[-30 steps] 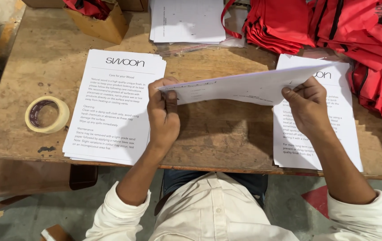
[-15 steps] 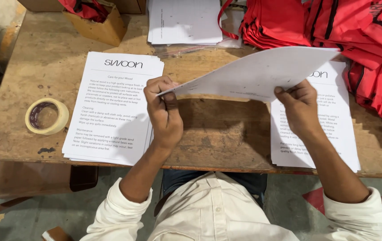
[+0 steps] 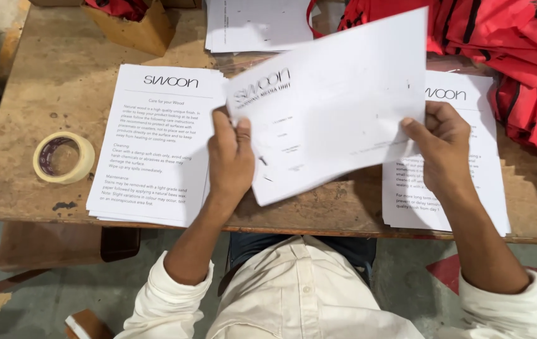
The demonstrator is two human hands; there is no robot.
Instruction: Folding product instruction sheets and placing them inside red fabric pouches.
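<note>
Both hands grasp one printed sheet (image 3: 337, 107) above the desk (image 3: 48, 81): left hand (image 3: 230, 160) pinches its near-left edge, right hand (image 3: 444, 147) its right edge, paper stacks (image 3: 155, 144) beneath.

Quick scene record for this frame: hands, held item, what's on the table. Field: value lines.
left hand: grips the left edge of the white sheet
right hand: grips the sheet's right edge
sheet: lifted off the table, printed face toward the camera
left stack: printed pages, flat on the wooden table
right stack: printed pages, partly hidden by the right hand
tape roll: left of the left stack
red fabric: piled far right
</note>
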